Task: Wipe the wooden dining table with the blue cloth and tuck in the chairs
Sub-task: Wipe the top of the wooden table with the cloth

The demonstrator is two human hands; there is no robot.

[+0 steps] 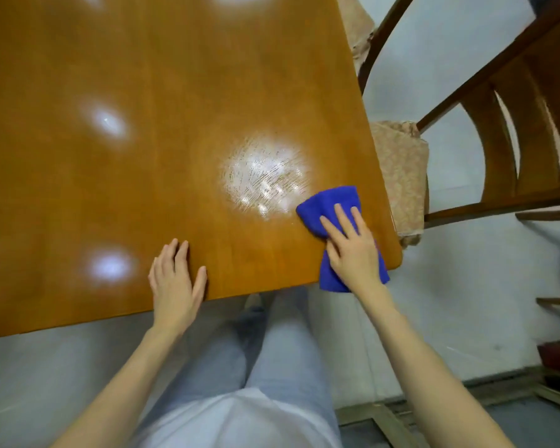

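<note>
Near the lower centre, the left hand [175,282] is laid flat, fingers released, on the worktop [143,124]. At its lower right corner, the blue cloth [340,231] is pressed down by the right hand [353,247], fingers spread.

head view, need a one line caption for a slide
Right hand presses the blue cloth on the table corner, left hand flat beside it.

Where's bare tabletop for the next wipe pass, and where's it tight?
Bare: the whole table left of and beyond the streaky damp patch, out to the far edge. Also the strip between the left hand and the blue cloth. Tight: the near right corner, where the right hand presses the cloth, with the chair close beside.
</note>
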